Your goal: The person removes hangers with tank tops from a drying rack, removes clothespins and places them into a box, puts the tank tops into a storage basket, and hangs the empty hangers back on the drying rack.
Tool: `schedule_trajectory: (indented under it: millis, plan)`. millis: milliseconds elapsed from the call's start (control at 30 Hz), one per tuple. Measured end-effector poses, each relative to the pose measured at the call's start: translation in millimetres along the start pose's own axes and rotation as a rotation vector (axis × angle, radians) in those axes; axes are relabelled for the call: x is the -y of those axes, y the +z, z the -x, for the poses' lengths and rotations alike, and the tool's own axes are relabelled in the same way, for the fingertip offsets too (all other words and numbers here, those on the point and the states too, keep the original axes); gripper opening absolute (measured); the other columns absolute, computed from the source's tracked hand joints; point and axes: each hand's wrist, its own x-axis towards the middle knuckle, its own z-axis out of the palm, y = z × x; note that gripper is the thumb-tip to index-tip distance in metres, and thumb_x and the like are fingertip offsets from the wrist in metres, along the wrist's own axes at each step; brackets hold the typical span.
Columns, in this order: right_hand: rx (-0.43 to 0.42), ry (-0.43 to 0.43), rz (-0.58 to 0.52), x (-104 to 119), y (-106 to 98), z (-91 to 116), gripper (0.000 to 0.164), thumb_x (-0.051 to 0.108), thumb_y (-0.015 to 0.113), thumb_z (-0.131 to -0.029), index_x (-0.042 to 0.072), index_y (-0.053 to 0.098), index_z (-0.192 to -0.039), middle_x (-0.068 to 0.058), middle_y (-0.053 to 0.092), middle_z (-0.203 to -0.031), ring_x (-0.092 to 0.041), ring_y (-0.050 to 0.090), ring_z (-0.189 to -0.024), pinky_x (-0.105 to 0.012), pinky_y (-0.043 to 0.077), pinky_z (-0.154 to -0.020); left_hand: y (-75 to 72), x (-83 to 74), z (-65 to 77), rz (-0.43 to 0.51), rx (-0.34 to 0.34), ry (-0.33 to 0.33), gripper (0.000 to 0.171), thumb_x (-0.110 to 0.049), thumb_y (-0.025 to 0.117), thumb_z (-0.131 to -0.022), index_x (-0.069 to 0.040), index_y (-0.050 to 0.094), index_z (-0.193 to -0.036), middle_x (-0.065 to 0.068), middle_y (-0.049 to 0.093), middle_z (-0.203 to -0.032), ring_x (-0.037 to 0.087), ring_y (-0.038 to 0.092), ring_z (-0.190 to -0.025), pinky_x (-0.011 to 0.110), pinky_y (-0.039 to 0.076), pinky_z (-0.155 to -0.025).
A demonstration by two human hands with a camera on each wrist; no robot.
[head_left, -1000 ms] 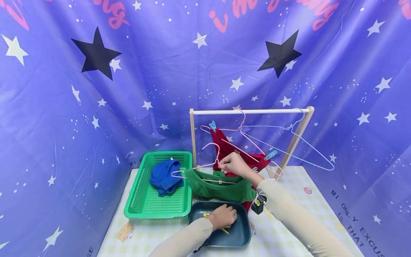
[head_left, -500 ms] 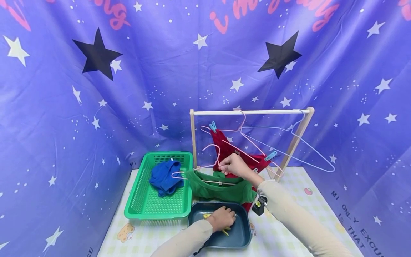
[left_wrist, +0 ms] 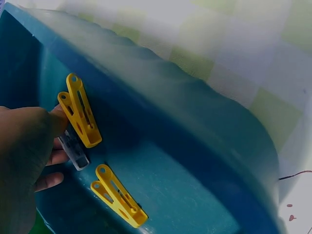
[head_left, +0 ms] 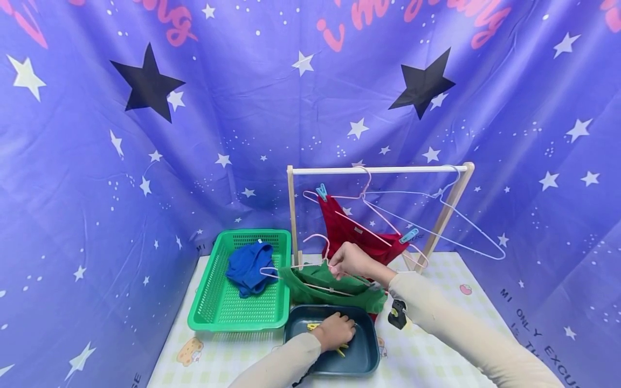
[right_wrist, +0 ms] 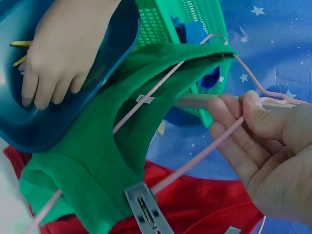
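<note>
In the head view my left hand reaches into a dark blue basin. Its thumb and fingertips pinch a grey clothespin, partly covered by the hand in the left wrist view. A yellow clothespin lies against it, and another yellow clothespin lies apart on the basin floor. My right hand holds a pink hanger by its upper wire between thumb and fingers. From that hanger hangs a green garment, tilted above the basin. A grey clothespin sits at one side of the garment.
Behind stands a rack, bearing a red garment on a pink hanger with blue clothespins, and a pale hanger. At left a green basket holds a blue garment. A patterned curtain surrounds the table.
My right hand has lowered and tilted the pink hanger with the green garment, so its hook sits lower. My left hand stays in the basin, nearly still.
</note>
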Motion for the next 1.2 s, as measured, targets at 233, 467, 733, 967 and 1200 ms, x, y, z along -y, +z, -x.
schedule_trajectory:
  millis: [233, 467, 733, 967, 1200]
  plan:
    - [0.092, 0.083, -0.194, -3, 6, -2, 0.009, -0.006, 0.072, -0.088, -0.010, 0.077, -0.095, -0.022, 0.076, -0.083, -0.028, 0.077, -0.070, -0.040, 0.064, -0.068, 0.0, 0.6, 5.5, 0.054, 0.000, -0.016, 0.021, -0.043, 0.065, -0.098, -0.030, 0.069, -0.114, -0.014, 0.066, -0.114, 0.003, 0.061, -0.100, 0.020, 0.051, -0.082]
    - [0.134, 0.127, -0.359, -2, 10, -6, 0.018, -0.005, 0.069, -0.091, -0.016, 0.072, -0.105, -0.023, 0.077, -0.090, -0.022, 0.078, -0.073, -0.037, 0.063, -0.068, 0.9, 7.4, 21.5, 0.081, -0.102, -0.015, 0.021, -0.045, 0.063, -0.099, -0.029, 0.067, -0.112, -0.013, 0.065, -0.112, 0.005, 0.059, -0.102, 0.021, 0.048, -0.081]
    - [0.141, 0.138, -0.441, 2, 13, -15, 0.029, -0.003, 0.068, -0.093, -0.022, 0.065, -0.114, -0.020, 0.077, -0.088, -0.019, 0.078, -0.075, -0.036, 0.063, -0.071, -12.0, 34.3, 57.2, 0.234, -0.543, 0.024, 0.008, -0.030, 0.068, -0.095, -0.023, 0.069, -0.096, -0.011, 0.065, -0.090, 0.007, 0.060, -0.085, 0.023, 0.048, -0.078]
    - [0.122, 0.157, -0.465, 5, 17, -22, 0.028, -0.007, 0.068, -0.092, -0.024, 0.064, -0.114, -0.021, 0.077, -0.087, -0.017, 0.076, -0.070, -0.033, 0.063, -0.066, -44.2, 61.1, 74.8, 0.305, -0.953, -0.049, 0.009, -0.022, 0.066, -0.092, -0.014, 0.064, -0.095, -0.004, 0.062, -0.089, 0.012, 0.060, -0.084, 0.026, 0.053, -0.084]
    - [0.073, 0.156, -0.395, 10, 21, -23, 0.022, -0.004, 0.072, -0.090, -0.020, 0.069, -0.104, -0.018, 0.077, -0.083, -0.012, 0.073, -0.068, -0.030, 0.062, -0.064, -79.1, 72.8, 72.6, 0.372, -0.985, -0.117, 0.036, -0.029, 0.063, -0.097, -0.006, 0.063, -0.125, 0.006, 0.066, -0.120, 0.017, 0.061, -0.115, 0.033, 0.047, -0.108]
